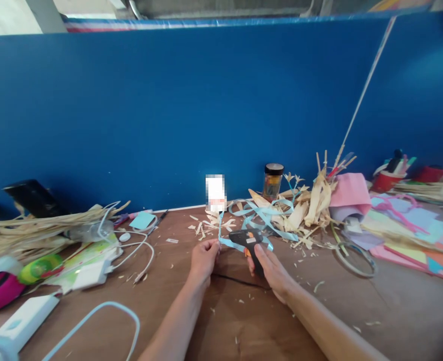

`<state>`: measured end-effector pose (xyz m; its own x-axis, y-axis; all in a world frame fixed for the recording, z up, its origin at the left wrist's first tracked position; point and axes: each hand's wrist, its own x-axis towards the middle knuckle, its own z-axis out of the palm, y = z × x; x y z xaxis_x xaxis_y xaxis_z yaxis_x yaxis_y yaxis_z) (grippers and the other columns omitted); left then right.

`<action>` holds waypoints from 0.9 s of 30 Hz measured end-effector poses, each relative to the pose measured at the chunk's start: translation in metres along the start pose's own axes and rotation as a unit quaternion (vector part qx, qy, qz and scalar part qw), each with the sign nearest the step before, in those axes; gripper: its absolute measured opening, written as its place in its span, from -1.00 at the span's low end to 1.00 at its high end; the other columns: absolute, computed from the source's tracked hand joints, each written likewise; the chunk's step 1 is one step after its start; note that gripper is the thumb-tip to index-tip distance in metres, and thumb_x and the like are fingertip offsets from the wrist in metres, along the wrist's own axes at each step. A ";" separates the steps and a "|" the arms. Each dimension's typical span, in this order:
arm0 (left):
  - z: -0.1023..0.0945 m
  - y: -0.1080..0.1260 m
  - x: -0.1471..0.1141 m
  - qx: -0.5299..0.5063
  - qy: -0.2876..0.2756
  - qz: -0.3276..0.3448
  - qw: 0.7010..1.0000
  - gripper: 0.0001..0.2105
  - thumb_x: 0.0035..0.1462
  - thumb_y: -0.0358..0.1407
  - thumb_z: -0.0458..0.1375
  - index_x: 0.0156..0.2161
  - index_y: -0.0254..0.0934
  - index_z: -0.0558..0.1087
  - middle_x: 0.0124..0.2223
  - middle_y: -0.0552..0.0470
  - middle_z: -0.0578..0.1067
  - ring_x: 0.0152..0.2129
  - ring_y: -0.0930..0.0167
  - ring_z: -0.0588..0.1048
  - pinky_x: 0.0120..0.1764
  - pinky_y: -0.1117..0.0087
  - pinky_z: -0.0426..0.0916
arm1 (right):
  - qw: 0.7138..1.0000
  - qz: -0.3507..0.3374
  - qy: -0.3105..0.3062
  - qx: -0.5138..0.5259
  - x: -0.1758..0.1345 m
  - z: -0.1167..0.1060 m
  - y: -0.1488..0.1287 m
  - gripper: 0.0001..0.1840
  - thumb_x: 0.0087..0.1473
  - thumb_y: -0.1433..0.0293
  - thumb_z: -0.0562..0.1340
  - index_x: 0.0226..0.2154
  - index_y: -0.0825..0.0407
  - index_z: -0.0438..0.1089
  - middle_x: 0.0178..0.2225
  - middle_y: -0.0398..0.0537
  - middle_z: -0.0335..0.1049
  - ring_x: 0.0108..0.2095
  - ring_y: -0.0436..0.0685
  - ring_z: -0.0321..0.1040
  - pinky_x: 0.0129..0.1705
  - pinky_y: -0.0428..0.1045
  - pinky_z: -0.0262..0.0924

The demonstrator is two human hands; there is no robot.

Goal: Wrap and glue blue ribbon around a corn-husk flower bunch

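Note:
My left hand (204,259) is closed in a pinch around the lower end of a thin upright stem (220,228) wrapped in light blue ribbon. From that stem the loose ribbon (232,244) runs right, passing close to the nozzle of a black hot glue gun (248,237). My right hand (274,273) wraps round the gun's handle, its nozzle pointing left toward the stem. Pale, petal-like husk pieces (202,225) lie behind the left hand. The stem's top meets a blurred-out white patch, so what is there is hidden.
Behind the ribbon loops stands a black-lidded jar (273,181), with dried husks (316,203) to its right. Coloured paper sheets (413,230) and a tape-like ring (357,260) lie at right. At left are white cables (152,250), a power strip (28,321) and dried stalks (48,223). A blue partition (161,110) closes the back.

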<state>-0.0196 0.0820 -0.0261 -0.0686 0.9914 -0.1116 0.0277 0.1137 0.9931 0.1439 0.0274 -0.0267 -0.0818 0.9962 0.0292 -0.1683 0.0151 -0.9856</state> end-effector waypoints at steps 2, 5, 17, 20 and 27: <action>0.000 -0.001 0.000 0.000 0.002 -0.001 1.000 -0.81 -0.19 -0.23 0.12 -0.55 -0.35 0.41 -0.68 0.18 0.27 -0.74 0.59 0.14 -0.63 0.55 0.02 | 1.000 0.002 -0.011 -0.011 0.000 0.000 0.000 -0.60 0.10 0.10 -0.08 -0.39 0.07 0.23 -0.60 -0.21 0.13 -0.57 -0.05 0.08 -0.52 -0.13 0.04; 0.001 -0.002 0.001 -0.007 0.002 -0.005 1.000 -0.84 -0.19 -0.26 0.11 -0.53 -0.36 0.41 -0.69 0.20 0.25 -0.75 0.60 0.12 -0.64 0.56 -0.01 | 0.999 0.001 -0.026 -0.035 -0.002 0.001 -0.002 -0.60 0.11 0.11 -0.09 -0.36 0.07 0.23 -0.58 -0.19 0.15 -0.56 -0.04 0.09 -0.52 -0.13 0.04; 0.000 -0.001 0.002 -0.018 0.005 -0.008 1.000 -0.82 -0.21 -0.24 0.13 -0.55 -0.37 0.40 -0.69 0.19 0.25 -0.76 0.61 0.11 -0.66 0.56 -0.03 | 0.999 -0.012 -0.010 -0.035 -0.001 0.002 -0.004 -0.61 0.11 0.11 -0.09 -0.37 0.06 0.22 -0.58 -0.19 0.16 -0.55 -0.02 0.12 -0.51 -0.11 0.07; 0.001 0.000 0.002 -0.021 0.010 -0.014 1.000 -0.82 -0.21 -0.25 0.14 -0.53 -0.38 0.42 -0.67 0.17 0.27 -0.74 0.61 0.14 -0.63 0.56 0.02 | 0.999 -0.012 -0.007 -0.045 -0.001 -0.001 -0.003 -0.64 0.12 0.15 -0.09 -0.39 0.06 0.22 -0.56 -0.18 0.19 -0.54 -0.02 0.13 -0.51 -0.11 0.09; -0.002 0.007 0.001 -0.036 0.017 -0.013 0.999 -0.74 -0.24 -0.20 0.15 -0.44 -0.38 0.44 -0.67 0.19 0.27 -0.74 0.59 0.15 -0.64 0.55 0.00 | 0.954 -0.148 0.074 -0.252 -0.001 -0.009 -0.025 -0.73 0.10 0.29 -0.01 -0.22 0.05 0.28 -0.31 -0.05 0.34 -0.27 0.09 0.24 -0.19 -0.02 0.11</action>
<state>-0.0215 0.0838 -0.0195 -0.1021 0.9853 -0.1369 -0.0458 0.1328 0.9901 0.1570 0.0263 -0.0039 0.0426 0.9426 0.3313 0.3333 0.2992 -0.8941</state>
